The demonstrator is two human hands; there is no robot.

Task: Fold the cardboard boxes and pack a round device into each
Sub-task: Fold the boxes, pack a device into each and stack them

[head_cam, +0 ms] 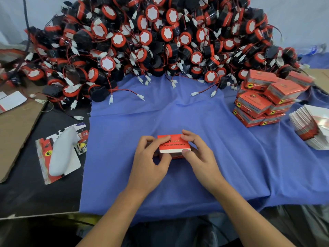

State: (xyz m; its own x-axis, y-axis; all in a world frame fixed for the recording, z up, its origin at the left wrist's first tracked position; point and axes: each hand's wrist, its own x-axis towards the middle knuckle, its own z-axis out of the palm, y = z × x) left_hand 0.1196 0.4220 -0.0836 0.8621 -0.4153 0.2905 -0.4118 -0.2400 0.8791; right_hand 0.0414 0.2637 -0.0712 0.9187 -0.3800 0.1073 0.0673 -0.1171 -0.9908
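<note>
Red cardboard box with black lettering [171,144]: I log it near the middle of the blue cloth [195,113], towards the cloth's near edge, lid flap lying on top with its white edge facing me. Both hands are on it.

- Left hand [148,157]: fingers curled over the box's left end, thumb at the near side; it grips the box.
- Right hand [200,155]: thumb pressed on the flap's near right corner, fingers curled over the far edge; it grips the box too.
- Heap of round black-and-red devices with wired white plugs [142,41]: along the cloth's far edge, spilling onto it.
- Pile of closed red boxes [263,98]: on the cloth's right side.
- Stack of flat unfolded box blanks [311,127]: at the cloth's right edge, beside that pile.
- Brown corrugated cardboard sheet [16,131]: left of the cloth, well apart.
</note>
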